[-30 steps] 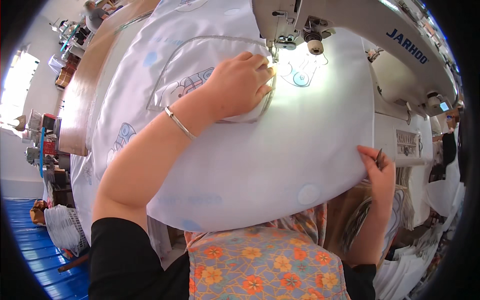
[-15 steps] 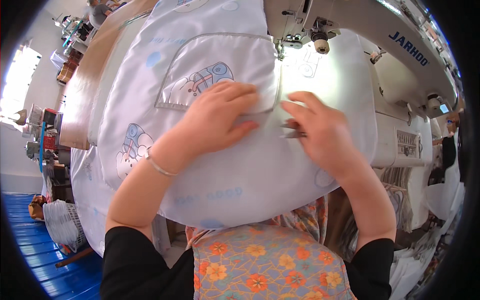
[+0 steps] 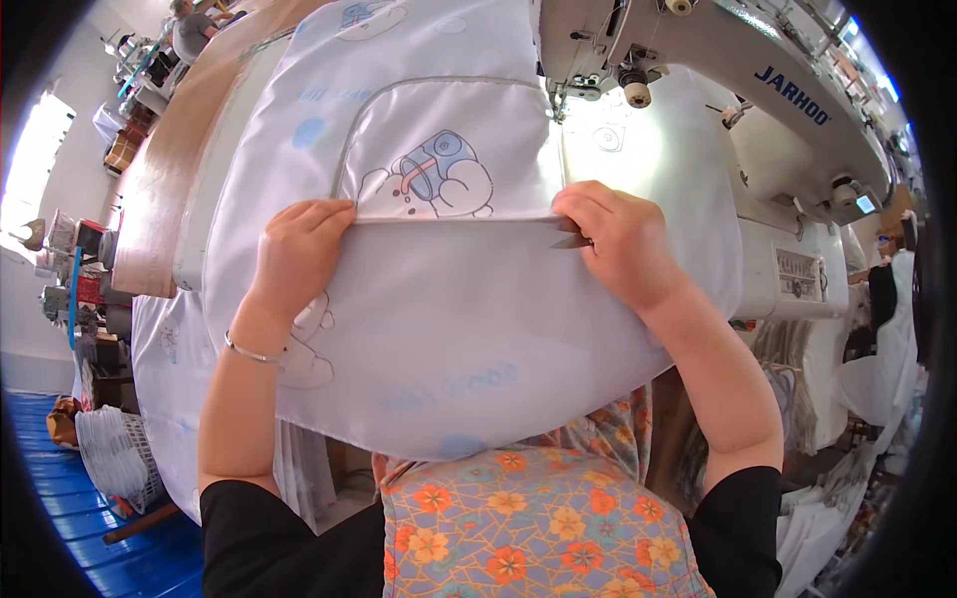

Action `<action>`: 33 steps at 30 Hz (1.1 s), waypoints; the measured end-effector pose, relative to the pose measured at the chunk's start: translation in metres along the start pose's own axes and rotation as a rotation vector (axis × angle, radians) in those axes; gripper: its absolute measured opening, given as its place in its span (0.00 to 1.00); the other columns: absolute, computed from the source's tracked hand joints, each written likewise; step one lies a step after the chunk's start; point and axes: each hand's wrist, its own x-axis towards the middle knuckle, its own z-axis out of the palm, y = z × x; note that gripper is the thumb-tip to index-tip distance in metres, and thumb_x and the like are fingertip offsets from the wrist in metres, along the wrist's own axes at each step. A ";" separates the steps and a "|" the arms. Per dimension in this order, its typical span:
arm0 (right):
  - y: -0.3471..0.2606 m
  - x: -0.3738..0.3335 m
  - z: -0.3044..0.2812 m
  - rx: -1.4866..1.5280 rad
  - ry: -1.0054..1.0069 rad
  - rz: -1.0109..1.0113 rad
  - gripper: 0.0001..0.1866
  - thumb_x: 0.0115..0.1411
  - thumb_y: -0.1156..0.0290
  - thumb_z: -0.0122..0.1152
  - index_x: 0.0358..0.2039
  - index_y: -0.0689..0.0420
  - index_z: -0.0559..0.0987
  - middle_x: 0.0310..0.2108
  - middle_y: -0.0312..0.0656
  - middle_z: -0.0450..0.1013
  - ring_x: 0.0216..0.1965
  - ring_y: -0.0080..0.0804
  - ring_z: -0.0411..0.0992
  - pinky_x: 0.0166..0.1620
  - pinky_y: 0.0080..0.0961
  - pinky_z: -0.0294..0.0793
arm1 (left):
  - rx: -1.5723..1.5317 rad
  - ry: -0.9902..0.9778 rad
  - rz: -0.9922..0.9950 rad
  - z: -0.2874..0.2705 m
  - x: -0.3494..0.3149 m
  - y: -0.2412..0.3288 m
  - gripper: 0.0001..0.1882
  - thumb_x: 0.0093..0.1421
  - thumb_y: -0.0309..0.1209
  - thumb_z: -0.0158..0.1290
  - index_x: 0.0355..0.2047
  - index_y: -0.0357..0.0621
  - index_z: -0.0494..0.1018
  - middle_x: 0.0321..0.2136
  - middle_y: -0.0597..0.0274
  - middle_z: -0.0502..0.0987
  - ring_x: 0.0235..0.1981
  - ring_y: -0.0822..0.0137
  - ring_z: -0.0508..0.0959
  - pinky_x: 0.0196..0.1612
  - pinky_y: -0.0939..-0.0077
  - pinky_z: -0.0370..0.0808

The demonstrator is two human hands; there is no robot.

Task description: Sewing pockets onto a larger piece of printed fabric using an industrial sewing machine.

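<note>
A large white fabric piece (image 3: 478, 329) with printed cartoon animals is spread over the sewing table. On it lies a pocket (image 3: 379, 130) with grey trim on its curved upper edge and a straight lower edge. My left hand (image 3: 304, 249) is closed, pinching the pocket's lower left corner. At the lower right corner, the fingers of my right hand (image 3: 623, 244) pinch the same edge, which runs straight between both hands. Small metal thread snips (image 3: 570, 237) are also held in my right hand, their blades pointing left; their handles are hidden in the palm.
The sewing machine (image 3: 738, 80) reaches in from the upper right, its presser foot (image 3: 560, 105) just beyond the pocket's right side. A wooden table edge (image 3: 169, 199) lies at left. A white basket (image 3: 125, 448) stands on the blue floor (image 3: 50, 498). Someone (image 3: 194, 35) sits far off at upper left.
My left hand has moved left, from over the pocket to its lower left corner. My right hand has closed on the right corner. The pocket's lower edge now lies straighter.
</note>
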 end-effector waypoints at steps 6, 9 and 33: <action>-0.015 -0.013 0.002 -0.093 0.006 -0.007 0.16 0.45 0.84 0.61 0.36 0.57 0.80 0.39 0.38 0.78 0.34 0.37 0.79 0.36 0.29 0.80 | 0.047 0.048 -0.131 -0.003 -0.009 0.010 0.15 0.51 0.17 0.55 0.39 0.39 0.80 0.43 0.59 0.81 0.44 0.58 0.80 0.47 0.65 0.79; -0.017 -0.012 0.002 -0.119 -0.007 -0.005 0.15 0.45 0.84 0.61 0.36 0.57 0.80 0.39 0.38 0.78 0.34 0.37 0.79 0.36 0.29 0.80 | 0.033 0.043 -0.159 -0.002 -0.008 0.008 0.14 0.53 0.17 0.54 0.40 0.39 0.80 0.43 0.60 0.81 0.44 0.58 0.80 0.47 0.65 0.79; -0.003 -0.002 0.001 -0.116 -0.023 0.099 0.16 0.44 0.84 0.66 0.35 0.56 0.80 0.36 0.35 0.73 0.29 0.33 0.78 0.31 0.29 0.77 | -0.018 -0.029 -0.255 0.002 0.010 0.001 0.15 0.57 0.16 0.52 0.43 0.41 0.80 0.47 0.60 0.79 0.48 0.56 0.78 0.49 0.65 0.78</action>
